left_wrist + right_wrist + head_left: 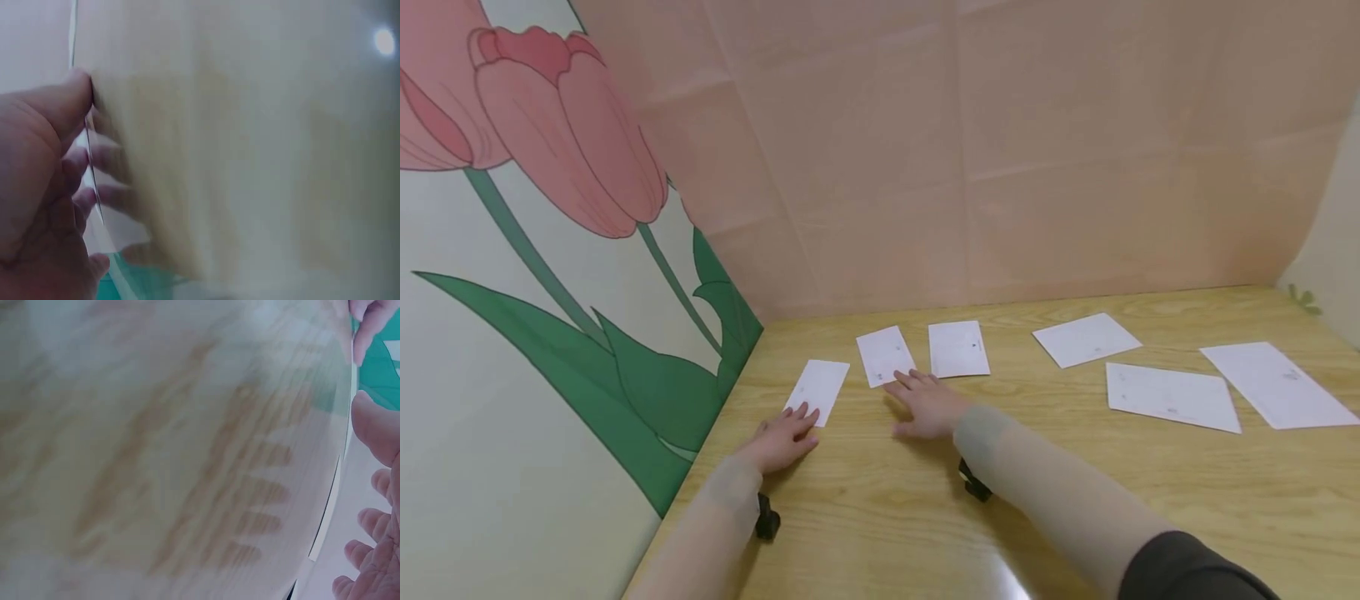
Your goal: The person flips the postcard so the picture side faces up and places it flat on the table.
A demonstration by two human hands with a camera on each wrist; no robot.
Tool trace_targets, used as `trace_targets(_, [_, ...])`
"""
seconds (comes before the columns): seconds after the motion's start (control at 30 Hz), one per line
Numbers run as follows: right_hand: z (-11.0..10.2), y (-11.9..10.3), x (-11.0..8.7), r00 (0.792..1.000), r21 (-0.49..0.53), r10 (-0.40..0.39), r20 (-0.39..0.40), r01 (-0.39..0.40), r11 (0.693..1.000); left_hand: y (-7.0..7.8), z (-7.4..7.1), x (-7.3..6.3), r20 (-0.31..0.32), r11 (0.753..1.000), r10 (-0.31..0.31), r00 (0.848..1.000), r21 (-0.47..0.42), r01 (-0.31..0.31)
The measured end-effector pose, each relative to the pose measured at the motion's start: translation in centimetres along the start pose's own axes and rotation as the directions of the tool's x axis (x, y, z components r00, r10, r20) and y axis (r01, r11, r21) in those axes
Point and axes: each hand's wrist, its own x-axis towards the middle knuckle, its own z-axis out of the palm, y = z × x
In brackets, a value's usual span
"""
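The fingertips of my left hand [780,440] lie over the near end of the leftmost white paper sheet [822,382], fingers spread and palm down. In the left wrist view the same hand [44,169] is seen from the side, low over the tabletop. My right hand [931,408] has its fingers extended at the near edge of a second white sheet [883,348]; whether they touch it I cannot tell. From the right wrist, that hand [378,506] shows spread fingers near the surface. Just right of the second sheet is a third one [958,350] with a small dark mark.
Farther right on the wood-grain table [865,517] lie a tilted sheet [1086,339], a wide sheet [1172,398] and another sheet [1279,385]. A tulip-patterned panel [572,433] borders the left side. Pinkish covering [1000,167] hangs along the back.
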Motion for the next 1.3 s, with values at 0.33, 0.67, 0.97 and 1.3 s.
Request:
trace_targets(0.33, [0.5,-0.1,-1.5,0.986,-0.092,-0.169,0.005,0.169,0.981,-0.9,0.2,-3.4,0.064,0.981,0.191,0.979,0.013,-0.192])
trace_targets(0.67, [0.4,-0.6,-4.0,0.957,-0.122,-0.272,0.102,0.283,0.951,0.3,1.0,-4.2,0.119,0.938,0.344,0.931,-0.011,-0.345])
trace_targets(0.97, [0.1,0.3,-5.4,0.960,-0.109,-0.240,0.142,0.256,0.961,3.6,1.3,-3.0,0.209,0.918,0.390,0.897,-0.015,-0.396])
trace_targets(1.3, [-0.8,3.0,-7.9,0.976,-0.098,-0.132,0.174,0.150,0.984,8.5,1.6,-0.8,0.257,0.863,0.496,0.829,-0.038,-0.504])
